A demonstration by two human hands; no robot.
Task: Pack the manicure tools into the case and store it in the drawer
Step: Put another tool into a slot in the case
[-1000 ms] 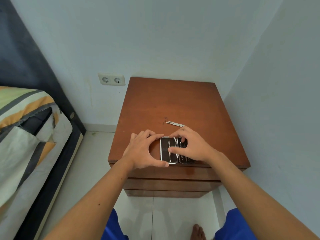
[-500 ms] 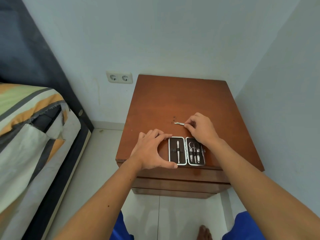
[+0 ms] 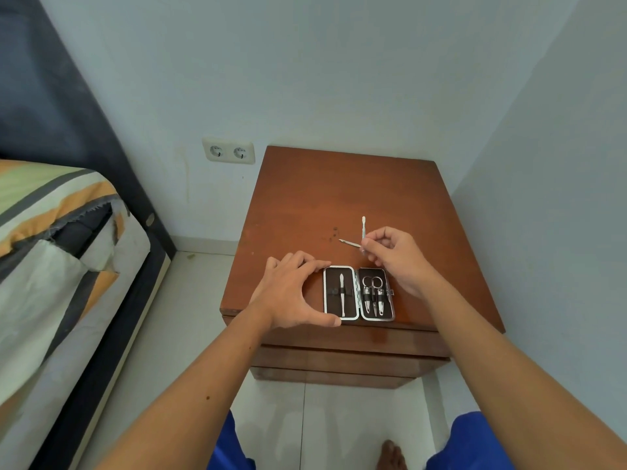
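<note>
A small black manicure case (image 3: 358, 293) lies spread flat near the front edge of the brown nightstand (image 3: 339, 198). Its left half holds one slim metal tool; its right half holds scissors and clippers. My left hand (image 3: 291, 293) rests against the case's left side, thumb at the front corner and fingers at the back corner. My right hand (image 3: 393, 256) hovers just behind the case, pinching a thin metal tool (image 3: 363, 227) that points upward. Another thin metal tool (image 3: 349, 243) lies loose on the wood beside my right fingers.
Closed drawer fronts (image 3: 349, 351) sit below the nightstand top. A bed with striped bedding (image 3: 61, 252) stands at the left across a strip of tiled floor. A double wall socket (image 3: 229, 151) is behind. A wall runs close on the right.
My right hand left the case, reached back to the loose tools and lifted one off the wood. The case now lies fully uncovered. My left hand stayed at the case's left side.
</note>
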